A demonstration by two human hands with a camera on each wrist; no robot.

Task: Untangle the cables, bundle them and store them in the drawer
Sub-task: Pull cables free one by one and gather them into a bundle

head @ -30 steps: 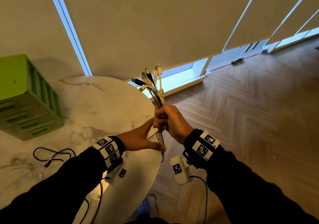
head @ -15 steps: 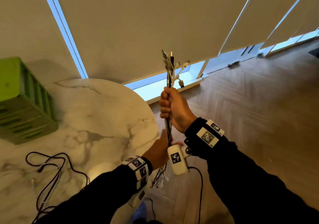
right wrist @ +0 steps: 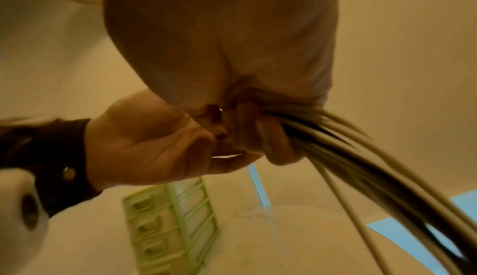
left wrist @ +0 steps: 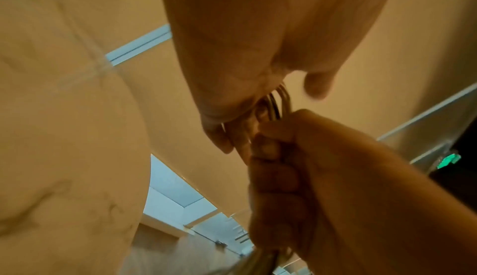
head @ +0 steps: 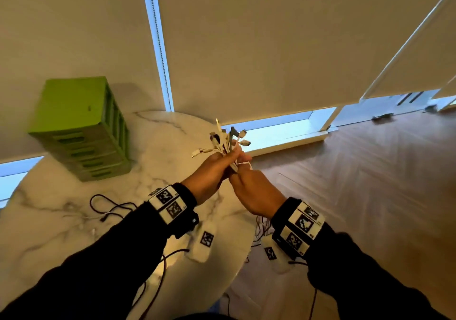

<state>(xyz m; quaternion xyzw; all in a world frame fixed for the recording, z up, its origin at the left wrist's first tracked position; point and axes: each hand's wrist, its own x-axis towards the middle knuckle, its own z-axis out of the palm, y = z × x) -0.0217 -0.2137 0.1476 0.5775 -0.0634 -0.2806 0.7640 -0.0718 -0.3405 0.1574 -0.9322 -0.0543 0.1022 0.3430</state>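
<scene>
A bundle of white and dark cables (head: 223,144) fans its plug ends out above the table's far edge. My left hand (head: 229,158) grips the bundle just under the plugs. Directly below it, my right hand (head: 240,174) is a fist around the same bundle. In the right wrist view my right fingers (right wrist: 258,134) curl round the cables (right wrist: 361,167), which stream down to the right. The left wrist view shows the cables (left wrist: 277,103) running between both hands. The loose tails (head: 261,228) hang under my right wrist. The green drawer unit (head: 81,127) stands at the table's far left, drawers closed.
A dark cable (head: 111,206) and a thin white one (head: 81,217) lie loose on the round marble table (head: 153,161). Roller blinds cover the windows behind. Wooden floor (head: 370,184) lies to the right of the table.
My left hand has come up from below and taken hold of the bundle above the right hand. The bundle has dropped lower and its plug ends now tilt to the left.
</scene>
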